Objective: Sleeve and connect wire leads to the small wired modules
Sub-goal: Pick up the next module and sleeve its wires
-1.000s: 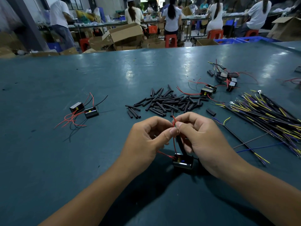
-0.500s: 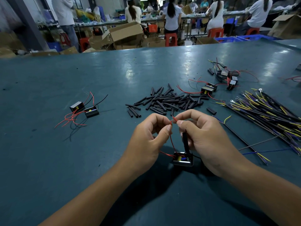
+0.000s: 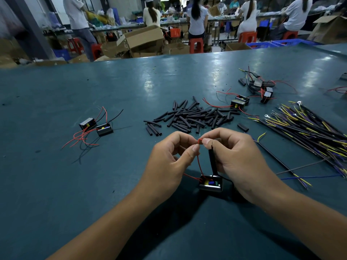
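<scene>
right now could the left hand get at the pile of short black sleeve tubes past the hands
Probably yes, once freed: the pile of short black sleeve tubes lies just beyond the left hand on bare table, nothing between. But its fingers are pinching the thin red wire lead.

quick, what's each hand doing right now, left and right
Left hand: pinching the red wire lead near its tip.
Right hand: pinching the same lead's tip, with a black sleeve held under its fingers.

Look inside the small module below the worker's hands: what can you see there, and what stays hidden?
Inside the open-topped module sit a yellow part and a blue part, where the red lead enters. Its walls hide anything deeper.
</scene>
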Motion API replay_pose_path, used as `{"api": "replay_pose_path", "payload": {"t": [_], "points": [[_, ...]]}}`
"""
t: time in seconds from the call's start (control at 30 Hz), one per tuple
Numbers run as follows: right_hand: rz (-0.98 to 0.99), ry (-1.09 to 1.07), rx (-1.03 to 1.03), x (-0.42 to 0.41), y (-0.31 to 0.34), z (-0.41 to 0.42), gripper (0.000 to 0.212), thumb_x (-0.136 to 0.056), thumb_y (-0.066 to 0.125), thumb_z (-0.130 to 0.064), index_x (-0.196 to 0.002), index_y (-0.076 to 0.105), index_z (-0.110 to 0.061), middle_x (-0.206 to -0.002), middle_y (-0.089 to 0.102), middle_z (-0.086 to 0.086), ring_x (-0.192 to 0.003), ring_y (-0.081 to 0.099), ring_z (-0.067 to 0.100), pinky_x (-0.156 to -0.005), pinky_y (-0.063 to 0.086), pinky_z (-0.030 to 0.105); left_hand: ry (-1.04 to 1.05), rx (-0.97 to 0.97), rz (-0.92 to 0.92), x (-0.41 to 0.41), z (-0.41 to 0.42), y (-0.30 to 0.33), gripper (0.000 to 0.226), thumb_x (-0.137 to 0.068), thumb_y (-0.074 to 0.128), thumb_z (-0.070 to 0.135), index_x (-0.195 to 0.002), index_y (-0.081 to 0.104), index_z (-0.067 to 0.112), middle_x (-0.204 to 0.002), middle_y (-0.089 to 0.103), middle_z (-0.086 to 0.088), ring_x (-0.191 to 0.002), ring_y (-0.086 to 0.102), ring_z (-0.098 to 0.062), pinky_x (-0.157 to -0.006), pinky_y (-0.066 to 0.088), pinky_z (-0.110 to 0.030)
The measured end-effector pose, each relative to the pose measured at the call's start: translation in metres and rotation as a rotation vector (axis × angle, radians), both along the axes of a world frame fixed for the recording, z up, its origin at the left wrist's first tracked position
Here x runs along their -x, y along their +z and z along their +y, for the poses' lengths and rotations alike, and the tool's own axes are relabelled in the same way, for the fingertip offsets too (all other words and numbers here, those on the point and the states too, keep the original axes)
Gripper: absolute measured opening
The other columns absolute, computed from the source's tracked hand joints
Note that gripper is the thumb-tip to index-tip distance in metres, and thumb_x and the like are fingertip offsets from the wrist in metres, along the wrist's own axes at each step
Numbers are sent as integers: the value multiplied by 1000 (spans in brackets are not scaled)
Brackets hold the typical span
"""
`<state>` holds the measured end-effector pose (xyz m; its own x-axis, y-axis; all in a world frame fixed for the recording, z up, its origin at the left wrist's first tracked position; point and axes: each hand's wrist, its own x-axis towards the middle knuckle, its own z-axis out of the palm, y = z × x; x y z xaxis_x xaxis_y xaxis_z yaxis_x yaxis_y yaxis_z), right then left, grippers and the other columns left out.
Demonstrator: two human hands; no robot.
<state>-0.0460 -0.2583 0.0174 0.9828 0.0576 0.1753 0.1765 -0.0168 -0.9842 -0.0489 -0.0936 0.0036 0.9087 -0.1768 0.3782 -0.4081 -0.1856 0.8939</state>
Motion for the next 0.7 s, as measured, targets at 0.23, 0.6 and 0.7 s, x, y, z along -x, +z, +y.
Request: {"api": "replay_pose_path", "payload": {"t": [0.23,0.6,0.7], "points": [[-66,7,34,1,0,-2,10,-90,70,-17,-81,73,-17,-53,48,-9,-44,35,2,-44,30,13,3,141,78,0,-2,0,15,-85,73,31,-91,67,18,-79,73,1,-65,63,0,-56,47,-13],[-71,30,-9,4,2,-2,7,-88,71,-13,-81,73,-13,-58,63,-4,-47,46,0,-46,35,10,4,133,60,3,-4,1,13,-87,74,29,-89,66,19,-79,72,1,-64,62,-2,-56,47,-13],[-67,60,-58,5,2,-2,8,-89,70,-5,-82,72,-7,-54,61,-9,-43,50,-1,-45,37,6,7,156,67,4,-4,3,21,-83,75,31,-89,63,15,-76,73,3,-62,63,-1,-54,47,-12]]}}
